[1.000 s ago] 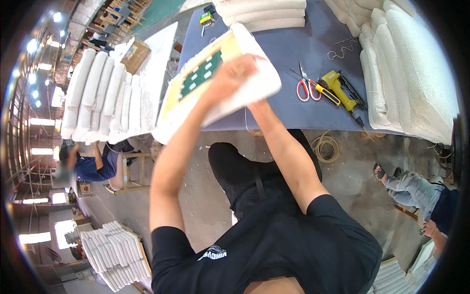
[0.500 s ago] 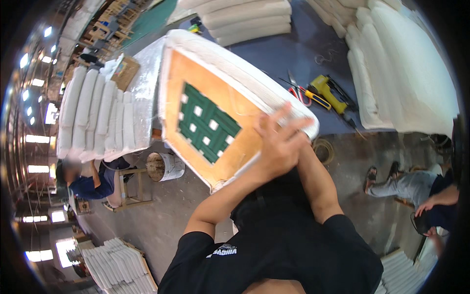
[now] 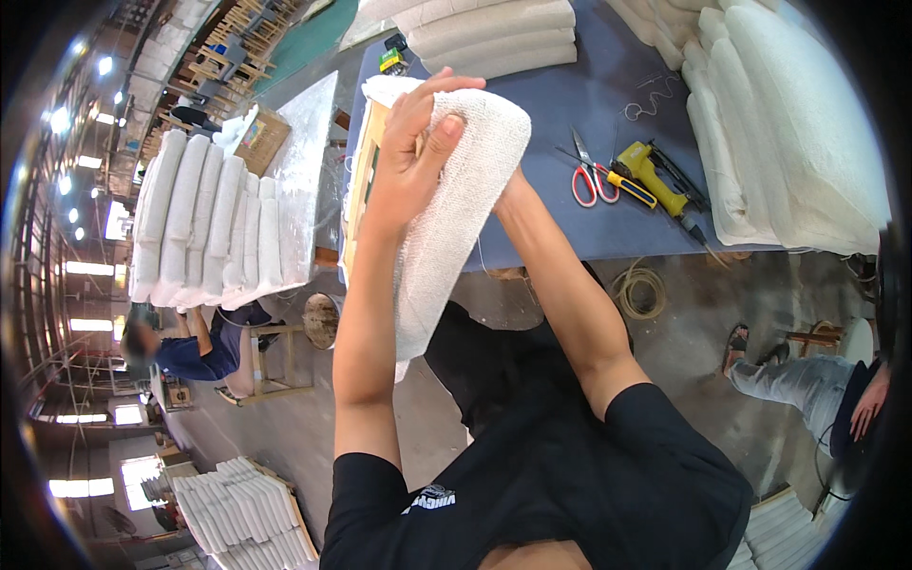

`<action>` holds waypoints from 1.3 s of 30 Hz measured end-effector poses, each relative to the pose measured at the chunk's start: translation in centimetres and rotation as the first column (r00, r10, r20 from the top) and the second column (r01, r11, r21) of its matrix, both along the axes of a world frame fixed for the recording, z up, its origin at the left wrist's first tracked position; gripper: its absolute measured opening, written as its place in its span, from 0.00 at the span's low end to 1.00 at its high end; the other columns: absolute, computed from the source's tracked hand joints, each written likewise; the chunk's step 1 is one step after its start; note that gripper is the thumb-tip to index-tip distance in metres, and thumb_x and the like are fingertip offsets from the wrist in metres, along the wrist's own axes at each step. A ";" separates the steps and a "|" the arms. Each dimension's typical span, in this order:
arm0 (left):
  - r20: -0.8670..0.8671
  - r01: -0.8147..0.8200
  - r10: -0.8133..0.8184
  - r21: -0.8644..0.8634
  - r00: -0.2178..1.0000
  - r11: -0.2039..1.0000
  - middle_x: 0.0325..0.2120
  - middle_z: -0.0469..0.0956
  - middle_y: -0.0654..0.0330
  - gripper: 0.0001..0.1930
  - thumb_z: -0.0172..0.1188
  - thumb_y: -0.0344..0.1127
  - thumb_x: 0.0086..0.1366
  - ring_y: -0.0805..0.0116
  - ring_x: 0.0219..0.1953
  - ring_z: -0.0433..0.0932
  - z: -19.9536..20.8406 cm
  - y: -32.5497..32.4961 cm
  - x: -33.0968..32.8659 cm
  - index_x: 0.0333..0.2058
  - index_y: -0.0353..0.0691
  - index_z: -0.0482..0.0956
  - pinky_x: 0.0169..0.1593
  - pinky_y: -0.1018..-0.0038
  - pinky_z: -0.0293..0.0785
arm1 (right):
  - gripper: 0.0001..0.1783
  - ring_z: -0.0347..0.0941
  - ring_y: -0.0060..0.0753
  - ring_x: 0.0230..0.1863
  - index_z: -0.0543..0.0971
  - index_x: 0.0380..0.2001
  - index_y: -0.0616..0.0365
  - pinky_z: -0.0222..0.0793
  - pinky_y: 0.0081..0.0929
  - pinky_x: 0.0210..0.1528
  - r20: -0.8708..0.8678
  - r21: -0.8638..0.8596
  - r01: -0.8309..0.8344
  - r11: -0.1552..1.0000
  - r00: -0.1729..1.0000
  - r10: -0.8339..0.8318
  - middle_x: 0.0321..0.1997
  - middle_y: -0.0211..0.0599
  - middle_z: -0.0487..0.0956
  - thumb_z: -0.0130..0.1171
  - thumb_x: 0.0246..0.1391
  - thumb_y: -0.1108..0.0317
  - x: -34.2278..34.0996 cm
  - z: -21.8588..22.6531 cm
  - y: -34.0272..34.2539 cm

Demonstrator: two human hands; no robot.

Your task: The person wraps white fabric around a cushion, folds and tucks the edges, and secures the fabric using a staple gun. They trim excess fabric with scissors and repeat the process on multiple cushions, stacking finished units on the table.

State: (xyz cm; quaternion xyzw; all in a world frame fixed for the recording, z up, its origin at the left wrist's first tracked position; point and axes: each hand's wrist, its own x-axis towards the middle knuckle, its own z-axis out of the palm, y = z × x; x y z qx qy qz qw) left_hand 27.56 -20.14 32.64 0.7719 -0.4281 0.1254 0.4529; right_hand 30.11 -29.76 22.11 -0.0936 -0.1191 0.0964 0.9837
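A white fabric-covered seat cushion [image 3: 463, 190] stands tilted on its edge in front of me, its padded side band turned my way. At its left, a narrow strip of the wooden base board [image 3: 369, 157] shows. My left hand [image 3: 410, 161] is closed over the cushion's near side, thumb on the white fabric and fingers reaching over the upper part. Behind the cushion's right side, my right hand [image 3: 510, 194] goes out of sight; only the part near the wrist shows, against the cushion, and its fingers are hidden.
On the blue-grey table [image 3: 541, 114] lie red-handled scissors [image 3: 589, 180], a yellow-black screwdriver [image 3: 631, 188] and a yellow staple gun [image 3: 655, 180]. Cushions are stacked at the back [image 3: 494, 38], right [image 3: 788, 133] and left [image 3: 204, 218]. Two other people sit at left [image 3: 195, 356] and right [image 3: 798, 385].
The cushion has been turned from its board-and-green-webbing underside to its padded edge. My left hand moved up and left on it; my right hand went behind it.
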 end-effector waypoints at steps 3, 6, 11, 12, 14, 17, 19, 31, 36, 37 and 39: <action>-0.052 0.031 -0.032 -0.019 0.998 0.999 0.54 0.80 0.56 0.22 0.55 0.48 0.78 0.64 0.59 0.75 0.1 -1.1 0.9 0.47 0.31 0.85 0.63 0.68 0.68 | 0.22 0.85 0.37 0.47 0.77 0.57 0.61 0.86 0.35 0.47 0.041 -0.023 0.086 0.996 0.996 -0.085 0.51 0.44 0.83 0.48 0.73 0.56 0.6 -0.9 -0.8; -0.055 0.039 -0.041 -0.042 0.998 0.998 0.50 0.80 0.57 0.22 0.55 0.47 0.79 0.66 0.53 0.77 -0.6 -0.9 1.0 0.44 0.30 0.85 0.57 0.71 0.71 | 0.25 0.84 0.40 0.51 0.76 0.59 0.61 0.85 0.37 0.51 0.004 -0.065 0.104 0.992 0.995 -0.104 0.54 0.47 0.82 0.44 0.75 0.52 0.0 -1.4 -0.5; 0.042 0.069 -0.066 -0.088 0.997 0.994 0.51 0.81 0.57 0.24 0.55 0.50 0.78 0.66 0.52 0.78 -1.6 -2.7 0.1 0.44 0.29 0.85 0.56 0.73 0.71 | 0.45 0.75 0.50 0.65 0.67 0.69 0.59 0.75 0.46 0.66 -0.002 0.137 -0.053 0.989 0.999 0.054 0.65 0.52 0.75 0.24 0.74 0.31 -0.3 -1.7 -2.6; 0.025 0.061 -0.058 -0.134 0.998 0.989 0.49 0.82 0.57 0.22 0.57 0.48 0.77 0.65 0.51 0.77 -1.9 -3.2 -0.1 0.44 0.30 0.85 0.55 0.71 0.71 | 0.46 0.75 0.50 0.65 0.66 0.70 0.58 0.75 0.46 0.66 -0.035 0.106 -0.065 0.992 0.997 0.069 0.65 0.52 0.75 0.25 0.73 0.30 -0.7 -1.6 -3.6; -0.024 -0.031 0.027 -0.184 0.999 0.982 0.46 0.84 0.56 0.18 0.60 0.44 0.75 0.62 0.49 0.76 -2.4 -1.5 -1.1 0.42 0.32 0.87 0.54 0.69 0.70 | 0.47 0.76 0.50 0.65 0.66 0.70 0.57 0.75 0.47 0.66 -0.113 0.088 -0.159 0.983 0.979 0.169 0.65 0.50 0.76 0.27 0.71 0.27 -2.6 0.5 -3.2; -0.017 -0.035 0.032 -0.205 0.999 0.978 0.45 0.84 0.56 0.17 0.61 0.43 0.75 0.62 0.49 0.77 -2.1 -2.7 -1.2 0.41 0.32 0.87 0.52 0.69 0.72 | 0.53 0.77 0.50 0.63 0.72 0.64 0.62 0.74 0.47 0.66 -0.244 -0.036 -0.050 0.998 0.969 0.040 0.62 0.54 0.77 0.26 0.67 0.22 -2.9 1.5 -4.6; 0.002 -0.039 0.041 -0.199 0.999 0.979 0.44 0.85 0.56 0.16 0.61 0.42 0.75 0.62 0.48 0.77 -2.2 -3.3 -1.6 0.41 0.32 0.87 0.52 0.69 0.72 | 0.54 0.78 0.51 0.61 0.72 0.64 0.63 0.74 0.47 0.66 -0.247 -0.024 0.009 1.000 0.969 -0.015 0.61 0.54 0.78 0.28 0.66 0.21 -3.5 1.5 -5.1; 0.036 -0.084 0.090 -0.139 0.995 0.987 0.45 0.84 0.55 0.11 0.61 0.34 0.74 0.65 0.46 0.80 -4.8 -5.3 1.4 0.42 0.30 0.86 0.51 0.73 0.73 | 0.37 0.78 0.32 0.52 0.76 0.53 0.64 0.73 0.33 0.57 0.020 -0.555 0.609 0.566 0.690 -0.723 0.50 0.43 0.81 0.28 0.79 0.41 -5.7 -0.3 -4.2; 0.096 -0.078 0.085 -0.066 0.992 0.995 0.38 0.84 0.58 0.07 0.66 0.33 0.66 0.55 0.47 0.78 -9.7 -9.6 2.5 0.31 0.35 0.83 0.55 0.59 0.67 | 0.34 0.74 0.39 0.53 0.75 0.52 0.68 0.67 0.35 0.60 0.079 -0.652 0.668 0.360 0.532 -0.843 0.51 0.48 0.78 0.29 0.80 0.47 -5.4 -6.4 -6.6; 0.127 -0.066 0.068 -0.019 0.990 0.998 0.39 0.84 0.59 0.07 0.66 0.34 0.66 0.55 0.48 0.78 -11.0 -10.8 2.7 0.31 0.36 0.83 0.57 0.58 0.65 | 0.35 0.74 0.42 0.56 0.75 0.54 0.69 0.66 0.37 0.62 0.075 -0.731 0.619 0.288 0.492 -0.867 0.54 0.51 0.78 0.28 0.81 0.47 -5.3 -8.3 -7.9; 0.146 -0.047 0.043 0.028 0.988 0.998 0.40 0.83 0.61 0.08 0.65 0.38 0.67 0.56 0.51 0.77 -14.2 -13.4 2.0 0.33 0.40 0.83 0.63 0.54 0.58 | 0.35 0.76 0.45 0.56 0.75 0.56 0.69 0.68 0.38 0.61 0.220 -0.852 0.518 0.080 0.491 -0.843 0.52 0.51 0.79 0.28 0.80 0.47 -7.0 -12.9 -11.1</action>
